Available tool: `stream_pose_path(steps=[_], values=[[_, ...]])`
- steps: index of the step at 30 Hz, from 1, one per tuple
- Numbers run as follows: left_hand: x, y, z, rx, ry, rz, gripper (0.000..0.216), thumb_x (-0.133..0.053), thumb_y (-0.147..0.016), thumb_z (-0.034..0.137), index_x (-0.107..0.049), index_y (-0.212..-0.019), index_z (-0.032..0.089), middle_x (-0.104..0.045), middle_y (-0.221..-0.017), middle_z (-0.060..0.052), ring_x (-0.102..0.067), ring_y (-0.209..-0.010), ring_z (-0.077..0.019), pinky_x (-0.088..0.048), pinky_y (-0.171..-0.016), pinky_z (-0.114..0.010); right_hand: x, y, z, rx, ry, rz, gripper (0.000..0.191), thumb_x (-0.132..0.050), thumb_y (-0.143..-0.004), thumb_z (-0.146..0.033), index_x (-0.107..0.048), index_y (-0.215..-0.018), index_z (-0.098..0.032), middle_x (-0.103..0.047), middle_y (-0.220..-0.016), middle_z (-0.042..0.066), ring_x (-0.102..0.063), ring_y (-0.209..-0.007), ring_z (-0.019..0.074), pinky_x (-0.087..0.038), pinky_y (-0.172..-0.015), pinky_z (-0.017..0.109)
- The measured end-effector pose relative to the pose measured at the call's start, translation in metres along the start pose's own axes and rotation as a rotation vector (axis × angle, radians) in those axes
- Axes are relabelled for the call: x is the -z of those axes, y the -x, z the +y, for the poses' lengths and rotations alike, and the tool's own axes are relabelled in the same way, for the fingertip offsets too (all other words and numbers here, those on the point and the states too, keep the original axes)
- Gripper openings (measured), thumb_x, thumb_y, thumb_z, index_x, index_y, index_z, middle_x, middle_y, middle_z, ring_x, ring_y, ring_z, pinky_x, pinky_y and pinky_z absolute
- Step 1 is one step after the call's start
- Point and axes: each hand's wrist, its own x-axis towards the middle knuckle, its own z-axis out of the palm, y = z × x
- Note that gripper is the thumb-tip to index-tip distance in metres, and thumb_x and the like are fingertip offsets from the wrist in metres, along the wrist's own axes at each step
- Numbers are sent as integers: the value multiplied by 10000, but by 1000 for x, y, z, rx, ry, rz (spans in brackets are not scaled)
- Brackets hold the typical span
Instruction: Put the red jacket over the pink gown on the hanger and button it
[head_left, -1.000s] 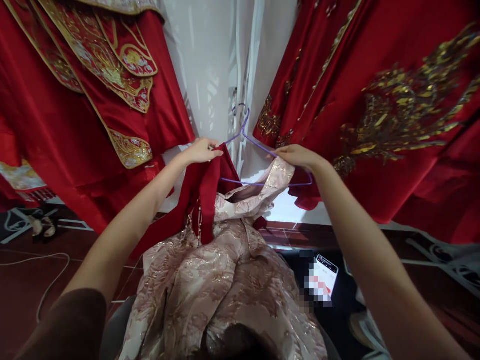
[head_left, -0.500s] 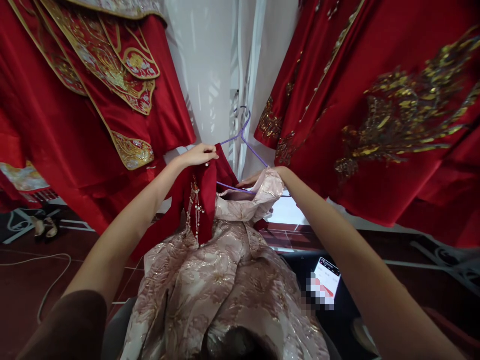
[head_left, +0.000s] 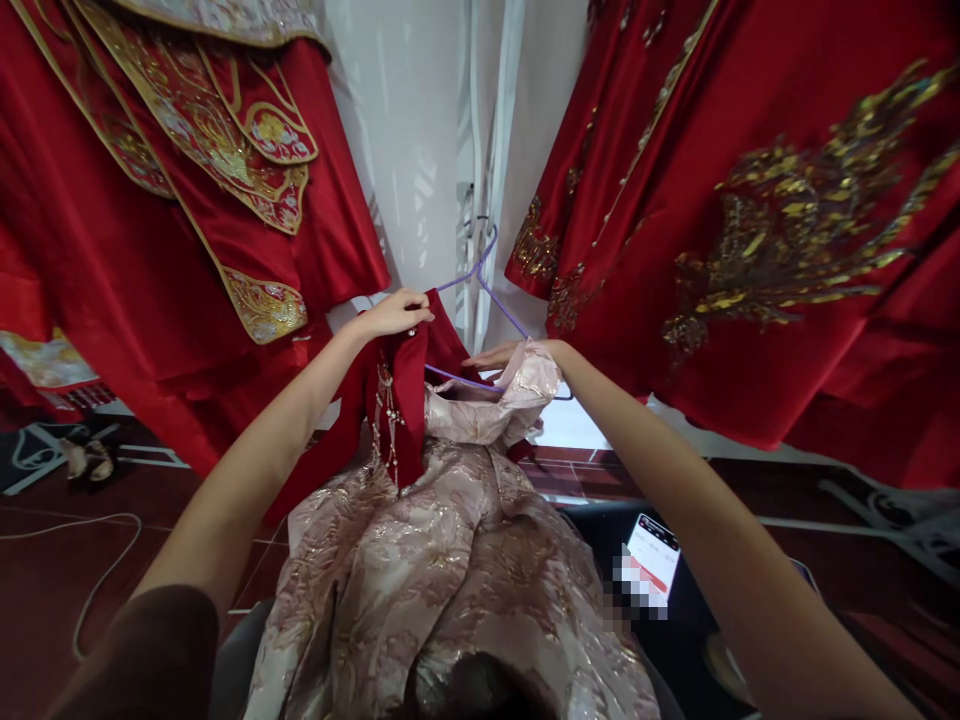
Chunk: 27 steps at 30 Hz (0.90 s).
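Observation:
A pink brocade garment (head_left: 450, 560) with a dark red front panel (head_left: 409, 400) hangs from a purple wire hanger (head_left: 487, 285) in front of me. My left hand (head_left: 394, 312) is closed on the top of the red panel at the hanger's left arm. My right hand (head_left: 502, 355) lies under the pink shoulder fabric (head_left: 529, 380) at the hanger's bottom bar, fingers stretched toward the middle. A beaded tassel (head_left: 386, 415) dangles from the red panel.
Red robes with gold embroidery hang at left (head_left: 150, 200) and right (head_left: 750, 220), close on both sides. A white wall with a pipe (head_left: 480, 150) is behind the hanger. A phone (head_left: 649, 565) lies on a dark surface lower right. A cable (head_left: 97, 570) and shoes (head_left: 82, 455) are on the floor at left.
My right hand has moved from the hanger's right arm down and inward under the pink shoulder fabric. My left hand has kept its hold on the red panel.

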Motion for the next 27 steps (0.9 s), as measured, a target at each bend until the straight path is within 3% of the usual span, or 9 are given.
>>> stream_pose_path(steps=[3, 5, 8, 13, 15, 20, 24, 27], values=[[-1, 0, -2, -12, -15, 19, 253, -528, -744, 325, -446, -563, 169, -446, -551, 38, -447, -584, -103, -348, -590, -227, -8, -8, 8, -12, -103, -248, 153, -689, -714, -306, -682, -783, -170, -663, -774, 37, -616, -705, 158, -498, -686, 281], [-2, 1, -1, -6, -38, 33, 236, -531, -747, 318, -466, -576, 170, -452, -540, 44, -437, -552, -98, -341, -577, -230, -9, -12, 13, -11, -129, -286, 155, -725, -665, -308, -664, -749, -192, -644, -704, 22, -602, -641, 170, -500, -640, 296], [-3, 6, -1, 12, -101, 62, 210, -533, -762, 316, -514, -614, 169, -451, -539, 45, -435, -545, -102, -350, -592, -239, -4, -12, 17, 73, -58, -23, 217, -743, -634, -303, -634, -796, -210, -621, -700, 13, -593, -640, 184, -495, -617, 313], [-10, 14, -14, -4, -188, 224, 152, -575, -762, 322, -586, -717, 177, -485, -770, -6, -497, -780, -151, -396, -784, -284, 14, -1, 9, 120, 194, 600, 305, -639, -703, -210, -556, -996, -213, -612, -809, 43, -588, -780, 222, -460, -699, 342], [-13, 15, -20, -21, -193, 249, 168, -562, -782, 333, -578, -717, 179, -476, -817, -15, -492, -820, -160, -393, -829, -301, 21, 6, 4, 125, 328, 791, 320, -585, -709, -153, -541, -1020, -212, -617, -877, 65, -584, -811, 234, -444, -709, 349], [-19, 15, -25, -37, -218, 283, 167, -545, -804, 326, -558, -724, 180, -461, -814, -15, -481, -835, -169, -383, -873, -325, 42, 36, 17, 86, 344, 868, 292, -524, -723, -126, -548, -1003, -207, -619, -915, 82, -575, -814, 237, -418, -693, 344], [-26, 15, -21, -24, -263, 282, 161, -537, -811, 328, -567, -751, 182, -467, -840, -32, -476, -847, -188, -389, -853, -337, 64, 69, 38, 35, 308, 849, 255, -606, -697, -186, -576, -950, -199, -640, -847, 69, -569, -731, 189, -409, -668, 303], [-31, 15, -17, -2, -331, 260, 168, -524, -820, 343, -569, -784, 186, -456, -837, -41, -477, -844, -206, -388, -833, -354, 73, 93, 36, 35, 342, 862, 299, -674, -663, -256, -593, -946, -207, -652, -848, 65, -582, -737, 178, -407, -664, 284]])
